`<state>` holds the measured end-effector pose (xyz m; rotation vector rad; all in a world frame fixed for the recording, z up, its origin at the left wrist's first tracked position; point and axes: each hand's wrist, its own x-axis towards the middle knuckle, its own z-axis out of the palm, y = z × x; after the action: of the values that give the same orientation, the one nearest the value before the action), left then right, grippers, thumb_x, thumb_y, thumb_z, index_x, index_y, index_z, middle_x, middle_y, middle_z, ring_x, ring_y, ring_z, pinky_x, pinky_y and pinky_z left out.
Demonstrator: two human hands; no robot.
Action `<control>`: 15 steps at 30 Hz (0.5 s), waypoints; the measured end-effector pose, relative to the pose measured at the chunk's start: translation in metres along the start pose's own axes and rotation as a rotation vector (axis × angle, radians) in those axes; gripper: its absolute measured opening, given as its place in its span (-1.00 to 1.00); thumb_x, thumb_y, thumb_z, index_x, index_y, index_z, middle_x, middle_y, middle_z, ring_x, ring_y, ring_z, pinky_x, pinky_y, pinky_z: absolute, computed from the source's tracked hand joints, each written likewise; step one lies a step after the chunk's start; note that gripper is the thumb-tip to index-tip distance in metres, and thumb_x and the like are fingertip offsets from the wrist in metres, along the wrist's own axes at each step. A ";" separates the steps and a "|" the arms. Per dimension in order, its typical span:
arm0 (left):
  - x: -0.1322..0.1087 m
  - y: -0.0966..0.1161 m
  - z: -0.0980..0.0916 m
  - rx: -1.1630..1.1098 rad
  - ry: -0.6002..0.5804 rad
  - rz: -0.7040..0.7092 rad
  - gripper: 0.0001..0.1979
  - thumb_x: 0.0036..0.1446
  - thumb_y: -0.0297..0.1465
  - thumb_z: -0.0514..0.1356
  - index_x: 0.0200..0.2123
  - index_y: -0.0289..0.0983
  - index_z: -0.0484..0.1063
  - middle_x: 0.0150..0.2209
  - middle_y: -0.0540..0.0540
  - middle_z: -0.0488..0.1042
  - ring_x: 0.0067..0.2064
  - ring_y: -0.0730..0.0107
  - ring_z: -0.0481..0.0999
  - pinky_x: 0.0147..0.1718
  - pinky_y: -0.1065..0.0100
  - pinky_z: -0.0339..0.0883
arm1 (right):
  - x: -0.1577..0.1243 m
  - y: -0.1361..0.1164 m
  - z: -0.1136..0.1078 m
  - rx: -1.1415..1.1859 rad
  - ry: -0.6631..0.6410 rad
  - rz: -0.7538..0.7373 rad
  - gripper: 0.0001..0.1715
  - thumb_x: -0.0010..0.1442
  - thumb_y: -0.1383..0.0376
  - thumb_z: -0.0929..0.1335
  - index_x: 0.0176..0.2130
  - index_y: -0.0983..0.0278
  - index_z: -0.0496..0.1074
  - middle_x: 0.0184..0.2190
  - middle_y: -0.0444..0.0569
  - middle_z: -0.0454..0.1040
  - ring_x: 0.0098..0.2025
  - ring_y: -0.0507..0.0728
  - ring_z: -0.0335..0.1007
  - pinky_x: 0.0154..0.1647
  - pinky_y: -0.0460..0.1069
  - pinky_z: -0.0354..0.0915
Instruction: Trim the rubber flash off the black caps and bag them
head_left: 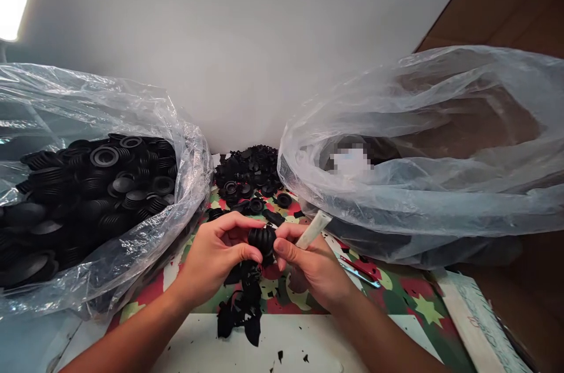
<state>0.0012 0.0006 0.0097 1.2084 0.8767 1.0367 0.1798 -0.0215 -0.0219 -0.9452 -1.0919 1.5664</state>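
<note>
Black ribbed piece is pinched between the fingertips of left hand and right hand, pale handle tucked in the latter, presumably to free those fingers, clear bag of similar pieces left of them, likely for reach.

The left grip and right grip are bare human hands with slim fingers and short-looking thumbnails; the left forearm and right forearm are bare too, smooth, rounded and tapering toward the wrists.
</note>
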 end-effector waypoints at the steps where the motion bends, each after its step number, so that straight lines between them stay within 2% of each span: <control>1: 0.000 -0.001 0.000 0.016 0.011 0.023 -0.75 -0.18 -0.58 0.45 -0.36 -0.20 0.69 -0.42 0.01 0.64 -0.41 0.38 0.59 -0.42 0.43 0.48 | 0.000 0.000 0.000 0.002 0.000 0.004 -0.44 0.00 -0.15 0.54 -0.48 0.26 0.44 -0.65 -0.15 0.39 -0.57 0.02 0.29 -0.54 -0.10 0.22; 5: -0.001 -0.005 -0.004 0.095 0.069 0.150 -0.86 -0.13 -0.49 0.47 -0.42 -0.20 0.69 -0.46 0.00 0.57 -0.39 0.38 0.54 -0.39 0.41 0.42 | -0.001 0.002 0.002 0.007 -0.019 0.002 -0.44 0.03 -0.16 0.52 -0.46 0.25 0.42 -0.66 -0.19 0.35 -0.59 0.00 0.22 -0.56 -0.10 0.21; 8: -0.001 -0.006 -0.006 0.182 0.091 0.210 -0.92 -0.10 -0.46 0.46 -0.44 -0.20 0.68 -0.49 0.00 0.52 -0.41 0.38 0.48 -0.40 0.40 0.36 | 0.000 0.002 0.002 -0.088 -0.017 -0.044 -0.46 0.09 -0.15 0.49 -0.44 0.25 0.45 -0.64 -0.19 0.34 -0.58 0.00 0.22 -0.55 -0.09 0.23; 10: -0.001 -0.005 -0.007 0.229 0.089 0.224 -0.93 -0.08 -0.45 0.45 -0.45 -0.20 0.68 -0.49 -0.02 0.52 -0.41 0.37 0.46 -0.41 0.39 0.34 | 0.000 0.001 0.001 -0.213 0.078 -0.178 -0.48 0.22 -0.14 0.41 -0.39 0.25 0.52 -0.58 -0.16 0.37 -0.57 0.01 0.22 -0.53 -0.07 0.25; 13: 0.000 -0.004 -0.008 0.304 0.084 0.232 -0.95 -0.07 -0.45 0.44 -0.45 -0.21 0.67 -0.48 -0.03 0.52 -0.40 0.35 0.46 -0.40 0.38 0.32 | -0.002 -0.004 -0.004 -0.355 0.280 -0.497 -0.41 0.41 -0.10 0.22 -0.31 0.22 0.60 -0.37 -0.04 0.48 -0.42 0.06 0.36 -0.37 -0.03 0.35; 15: 0.001 -0.003 -0.008 0.363 0.080 0.229 -0.96 -0.04 -0.45 0.42 -0.44 -0.21 0.67 -0.48 -0.03 0.52 -0.39 0.35 0.46 -0.39 0.37 0.30 | -0.005 -0.008 -0.008 -0.381 0.291 -0.598 -0.31 0.46 -0.10 0.12 -0.30 0.20 0.61 -0.33 -0.02 0.51 -0.36 0.08 0.42 -0.32 -0.01 0.38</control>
<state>-0.0058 0.0035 0.0052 1.6096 1.0366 1.1464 0.1903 -0.0238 -0.0160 -0.9408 -1.3293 0.7259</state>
